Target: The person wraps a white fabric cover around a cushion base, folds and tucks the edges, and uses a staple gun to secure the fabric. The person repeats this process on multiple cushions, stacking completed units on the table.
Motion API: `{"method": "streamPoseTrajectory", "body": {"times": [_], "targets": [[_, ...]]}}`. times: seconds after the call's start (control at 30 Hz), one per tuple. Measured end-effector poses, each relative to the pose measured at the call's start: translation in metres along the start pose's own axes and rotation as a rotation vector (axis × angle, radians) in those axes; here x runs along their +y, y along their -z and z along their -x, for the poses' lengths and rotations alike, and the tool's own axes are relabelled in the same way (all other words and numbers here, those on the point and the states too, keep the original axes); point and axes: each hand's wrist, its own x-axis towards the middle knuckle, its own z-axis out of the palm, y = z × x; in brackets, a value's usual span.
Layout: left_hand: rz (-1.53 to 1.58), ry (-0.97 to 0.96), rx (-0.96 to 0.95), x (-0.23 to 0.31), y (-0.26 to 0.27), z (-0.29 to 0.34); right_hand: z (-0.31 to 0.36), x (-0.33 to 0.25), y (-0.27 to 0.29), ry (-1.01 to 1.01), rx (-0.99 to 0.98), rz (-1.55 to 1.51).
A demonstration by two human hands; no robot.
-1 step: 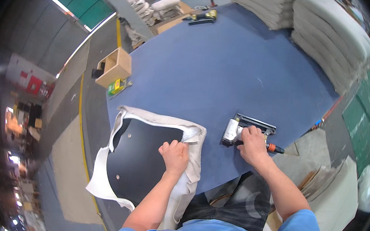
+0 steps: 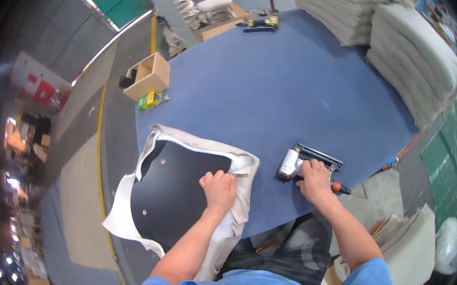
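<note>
A black seat board [image 2: 179, 187] lies at the near edge of the blue table [image 2: 279, 86], with cream fabric [image 2: 195, 139] folded up around its rim. My left hand [image 2: 218, 189] presses on the fabric's folded edge at the board's right side, fingers curled onto it. To the right, my right hand [image 2: 313, 179] is closed around the handle of a silver and black staple gun [image 2: 291, 164], which rests on the table just beside the board.
Stacks of pale cushions [image 2: 416, 56] fill the table's far right. A second tool [image 2: 260, 23] lies at the far edge. An open wooden box [image 2: 149, 76] stands on the floor left of the table. Flat cardboard sheets [image 2: 399, 216] lie by my right side.
</note>
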Motion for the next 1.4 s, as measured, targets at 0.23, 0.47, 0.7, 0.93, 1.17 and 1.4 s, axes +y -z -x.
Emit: {"method": "streamPoseTrajectory", "body": {"times": [0.23,0.47,0.7,0.93,1.17,1.4], "targets": [[0.012,0.042,0.055,-0.004,0.002,-0.002,-0.021,-0.035,0.044,-0.062,-0.167,-0.188],[0.07,0.072,0.007,0.0,0.012,-0.005,-0.021,-0.084,0.056,-0.01,-0.452,-0.711],[0.061,0.103,-0.046,-0.001,0.014,-0.004,-0.033,-0.109,0.043,0.08,-0.577,-0.619],[0.067,0.096,-0.036,-0.002,0.016,-0.003,-0.037,-0.113,0.035,0.26,-0.547,-0.545],[0.058,0.068,0.019,-0.002,0.014,-0.001,-0.039,-0.124,0.033,0.266,-0.561,-0.472],[0.076,0.062,0.089,-0.003,0.015,0.001,-0.028,-0.13,0.042,0.261,-0.52,-0.406]]}}
